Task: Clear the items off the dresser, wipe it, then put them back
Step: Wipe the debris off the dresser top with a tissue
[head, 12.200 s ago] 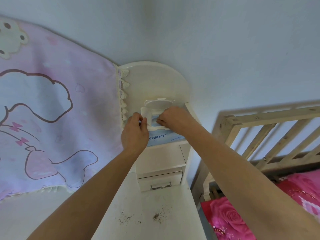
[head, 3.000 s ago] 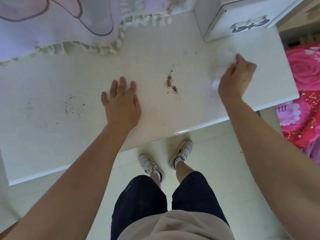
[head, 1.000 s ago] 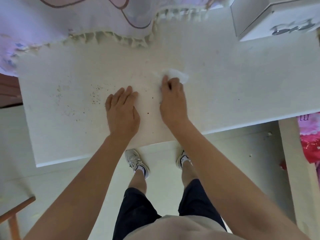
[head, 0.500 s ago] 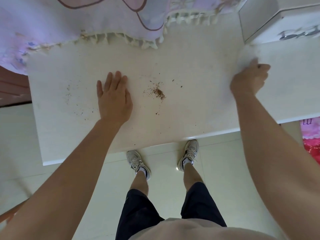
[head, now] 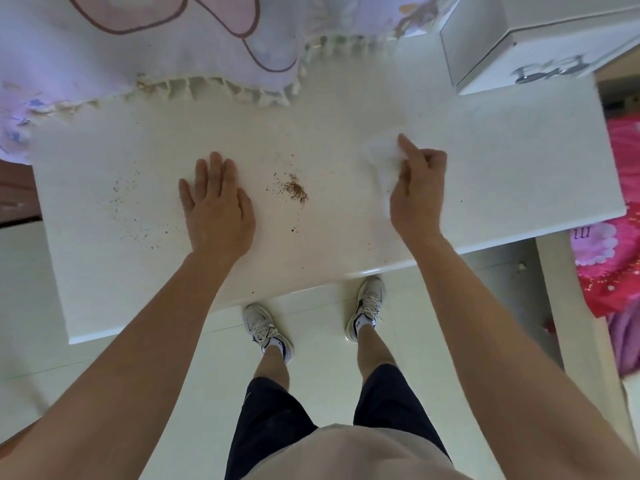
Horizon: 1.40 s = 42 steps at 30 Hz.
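1. The wipe (head: 381,157) lies bunched on the dresser (head: 519,168), right of the middle of its top and partly under my right hand.
2. My right hand (head: 417,192) grasps the wipe. The forefinger is stretched out over it, pointing to the far side, and the other fingers are curled in. The wrist points back toward the near edge.
3. My left hand (head: 216,202) is released. It lies palm down on the top, left of the middle, with the fingers straight and close together.
4. Both forearms reach out over the near edge.
5. A small brown heap of crumbs (head: 294,190) sits between my hands, apart from both. Finer specks (head: 128,209) are scattered left of my left hand.
6. A white drawer box (head: 519,53) with a metal handle stands at the far right corner.
7. A fringed lilac cloth (head: 138,46) hangs down to the far edge on the left.
8. My shoes (head: 266,327) stand on the pale floor below the near edge, and pink bedding (head: 620,237) shows at the right.
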Each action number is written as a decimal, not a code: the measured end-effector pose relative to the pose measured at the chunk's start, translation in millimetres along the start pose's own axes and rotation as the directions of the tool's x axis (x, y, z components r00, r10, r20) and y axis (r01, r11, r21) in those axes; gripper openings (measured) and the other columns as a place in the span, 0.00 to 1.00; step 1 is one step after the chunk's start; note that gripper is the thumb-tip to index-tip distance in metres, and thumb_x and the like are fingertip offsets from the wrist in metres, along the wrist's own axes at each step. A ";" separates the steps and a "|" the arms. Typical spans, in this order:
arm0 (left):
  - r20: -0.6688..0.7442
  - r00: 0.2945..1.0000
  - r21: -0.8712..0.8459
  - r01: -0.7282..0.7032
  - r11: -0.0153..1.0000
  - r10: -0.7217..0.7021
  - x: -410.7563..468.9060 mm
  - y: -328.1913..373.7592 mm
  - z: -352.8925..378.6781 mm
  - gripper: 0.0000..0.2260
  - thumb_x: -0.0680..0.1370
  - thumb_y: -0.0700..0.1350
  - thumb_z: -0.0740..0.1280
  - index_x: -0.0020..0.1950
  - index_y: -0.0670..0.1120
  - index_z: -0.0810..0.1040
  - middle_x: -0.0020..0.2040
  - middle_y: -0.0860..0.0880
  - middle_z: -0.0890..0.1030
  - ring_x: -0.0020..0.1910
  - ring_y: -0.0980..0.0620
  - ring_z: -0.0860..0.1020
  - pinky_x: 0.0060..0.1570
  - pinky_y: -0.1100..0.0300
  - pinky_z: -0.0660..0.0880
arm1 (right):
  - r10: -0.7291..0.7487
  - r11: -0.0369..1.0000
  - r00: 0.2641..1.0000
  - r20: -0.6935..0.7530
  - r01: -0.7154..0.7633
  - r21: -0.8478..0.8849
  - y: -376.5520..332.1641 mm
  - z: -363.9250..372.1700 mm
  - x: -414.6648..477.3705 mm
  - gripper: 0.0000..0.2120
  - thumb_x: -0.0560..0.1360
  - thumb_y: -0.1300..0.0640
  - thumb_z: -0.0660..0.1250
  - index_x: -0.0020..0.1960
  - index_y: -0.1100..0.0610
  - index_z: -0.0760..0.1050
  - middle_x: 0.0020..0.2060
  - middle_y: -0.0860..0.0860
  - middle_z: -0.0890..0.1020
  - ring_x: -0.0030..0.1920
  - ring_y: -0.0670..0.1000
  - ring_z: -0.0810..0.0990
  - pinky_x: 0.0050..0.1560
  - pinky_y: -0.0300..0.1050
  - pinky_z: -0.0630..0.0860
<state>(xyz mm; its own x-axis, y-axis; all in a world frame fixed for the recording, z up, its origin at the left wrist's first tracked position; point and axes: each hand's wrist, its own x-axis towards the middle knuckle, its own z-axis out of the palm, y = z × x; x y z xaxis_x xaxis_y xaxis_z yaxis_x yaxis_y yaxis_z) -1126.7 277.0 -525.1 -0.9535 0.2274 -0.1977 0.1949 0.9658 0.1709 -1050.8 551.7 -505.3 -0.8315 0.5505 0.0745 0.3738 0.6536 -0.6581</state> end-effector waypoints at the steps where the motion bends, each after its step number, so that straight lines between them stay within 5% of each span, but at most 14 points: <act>1: -0.016 1.000 -0.009 0.024 1.000 -0.024 -3.4 5.9 0.9 0.24 0.83 0.49 0.49 0.79 0.44 0.54 0.80 0.44 0.50 0.78 0.44 0.47 0.75 0.42 0.43 | 0.095 0.995 0.991 -0.093 -0.096 -0.013 22.1 -16.6 0.9 0.23 0.78 0.69 0.56 0.71 0.58 0.71 0.58 0.62 0.70 0.52 0.54 0.74 0.56 0.34 0.67; 4: -0.120 0.992 -0.083 0.020 0.996 -0.030 -20.1 28.7 4.1 0.24 0.82 0.49 0.52 0.78 0.42 0.57 0.79 0.40 0.50 0.78 0.40 0.48 0.75 0.41 0.44 | 0.378 0.903 0.874 -0.306 -0.421 -0.089 78.8 -54.9 -2.6 0.25 0.78 0.69 0.56 0.74 0.55 0.68 0.61 0.59 0.69 0.55 0.55 0.74 0.59 0.37 0.69; 7: -0.200 0.977 -0.122 -0.093 0.988 0.068 -43.8 48.0 12.3 0.23 0.80 0.46 0.55 0.76 0.42 0.62 0.78 0.39 0.56 0.76 0.39 0.54 0.73 0.43 0.50 | 0.467 0.798 0.848 -0.249 -0.526 -0.296 95.7 -56.6 -22.0 0.31 0.76 0.70 0.57 0.77 0.52 0.62 0.62 0.57 0.69 0.58 0.57 0.71 0.58 0.44 0.70; 12: -0.172 0.982 -0.123 -0.105 0.987 0.083 -68.5 63.7 20.2 0.23 0.76 0.42 0.56 0.71 0.40 0.67 0.67 0.43 0.73 0.63 0.42 0.69 0.59 0.47 0.63 | 0.151 0.931 0.987 0.049 -0.126 -0.344 23.8 0.6 -65.9 0.34 0.70 0.73 0.58 0.75 0.57 0.65 0.58 0.61 0.73 0.52 0.61 0.72 0.53 0.52 0.69; 16: -0.176 0.981 -0.131 -0.104 0.986 0.080 -66.2 61.2 15.5 0.24 0.75 0.41 0.55 0.71 0.40 0.68 0.63 0.43 0.76 0.62 0.41 0.70 0.58 0.47 0.64 | -0.163 0.971 0.931 0.326 0.210 -0.113 -29.9 28.7 -87.8 0.29 0.70 0.73 0.59 0.70 0.64 0.71 0.54 0.64 0.75 0.49 0.63 0.75 0.50 0.57 0.73; 18: -0.196 0.977 -0.142 -0.112 0.984 0.083 -64.0 61.2 13.2 0.23 0.74 0.40 0.56 0.69 0.40 0.70 0.61 0.43 0.77 0.60 0.41 0.70 0.56 0.47 0.65 | -0.141 0.989 0.957 0.252 0.147 -0.005 -27.2 18.1 -79.1 0.27 0.71 0.73 0.58 0.70 0.63 0.72 0.55 0.62 0.75 0.52 0.60 0.76 0.53 0.55 0.74; 21: -0.194 0.976 -0.130 -0.123 0.984 0.097 -65.6 61.2 13.2 0.22 0.74 0.39 0.57 0.68 0.40 0.71 0.57 0.42 0.78 0.59 0.40 0.71 0.55 0.47 0.65 | 0.162 0.987 0.987 0.019 -0.162 0.007 11.3 -16.5 -55.3 0.25 0.76 0.67 0.56 0.72 0.58 0.70 0.57 0.49 0.72 0.50 0.42 0.72 0.56 0.40 0.71; 25: -0.146 0.985 -0.133 -0.108 0.985 0.088 -67.8 58.3 13.7 0.24 0.73 0.41 0.54 0.69 0.42 0.70 0.58 0.42 0.77 0.61 0.40 0.69 0.56 0.47 0.63 | 0.374 0.885 0.912 -0.169 -0.406 -0.230 69.4 -58.0 -52.7 0.27 0.78 0.68 0.55 0.76 0.58 0.63 0.61 0.60 0.69 0.55 0.57 0.73 0.56 0.46 0.70; 29: -0.153 0.984 -0.138 -0.110 0.984 0.088 -67.3 57.2 15.4 0.24 0.73 0.40 0.54 0.69 0.42 0.71 0.58 0.42 0.77 0.61 0.40 0.69 0.57 0.48 0.62 | 0.354 0.891 0.933 -0.069 -0.359 -0.278 55.3 -29.7 -92.1 0.10 0.81 0.53 0.56 0.59 0.50 0.72 0.47 0.42 0.73 0.45 0.44 0.75 0.51 0.49 0.72; 30: -0.155 0.984 -0.134 -0.109 0.985 0.088 -67.1 57.0 15.8 0.24 0.73 0.39 0.55 0.69 0.41 0.71 0.57 0.42 0.78 0.61 0.40 0.70 0.56 0.48 0.62 | 0.283 0.924 0.959 -0.025 -0.280 -0.261 40.3 -18.4 -102.2 0.11 0.81 0.56 0.58 0.60 0.48 0.74 0.46 0.44 0.75 0.43 0.46 0.75 0.51 0.54 0.74; 33: -0.155 0.984 -0.116 -0.107 0.988 0.088 -67.1 55.9 13.5 0.24 0.72 0.39 0.54 0.69 0.41 0.71 0.57 0.42 0.78 0.60 0.39 0.70 0.56 0.48 0.63 | -0.004 0.977 0.989 0.145 0.035 -0.210 -9.6 16.8 -133.4 0.24 0.73 0.69 0.64 0.69 0.67 0.71 0.51 0.63 0.77 0.44 0.62 0.77 0.46 0.55 0.76; 36: -0.167 0.983 -0.156 -0.108 0.982 0.082 -61.6 56.2 5.2 0.25 0.72 0.40 0.53 0.69 0.42 0.71 0.57 0.44 0.80 0.59 0.40 0.72 0.58 0.49 0.63 | -0.045 0.999 0.958 0.283 0.046 0.005 -40.2 26.8 -131.0 0.22 0.74 0.71 0.63 0.69 0.68 0.71 0.52 0.63 0.76 0.47 0.62 0.77 0.50 0.50 0.75; 39: -0.215 0.970 -0.176 -0.154 0.972 0.115 -41.9 52.1 -6.0 0.22 0.72 0.39 0.54 0.65 0.43 0.73 0.55 0.47 0.82 0.52 0.42 0.76 0.57 0.51 0.63 | 0.086 0.975 0.983 0.161 -0.117 0.190 -33.2 14.8 -94.3 0.17 0.78 0.67 0.62 0.67 0.64 0.75 0.51 0.62 0.75 0.48 0.56 0.77 0.53 0.35 0.67; 42: -0.266 0.955 -0.129 -0.171 0.977 0.132 -11.6 45.8 -15.5 0.22 0.73 0.40 0.53 0.66 0.42 0.74 0.60 0.42 0.78 0.57 0.40 0.74 0.58 0.49 0.64 | 0.256 0.959 0.962 -0.095 -0.241 0.148 6.6 -8.6 -30.8 0.17 0.81 0.62 0.60 0.69 0.61 0.74 0.54 0.59 0.74 0.49 0.53 0.77 0.54 0.31 0.65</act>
<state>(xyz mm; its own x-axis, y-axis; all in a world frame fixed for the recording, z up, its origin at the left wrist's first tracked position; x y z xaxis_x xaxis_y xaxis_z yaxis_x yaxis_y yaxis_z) -1110.2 316.7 -500.0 -0.9460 0.3113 0.0904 0.3235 0.8887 0.3248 -1019.2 543.5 -505.4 -0.6651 0.7463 -0.0258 0.4980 0.4175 -0.7600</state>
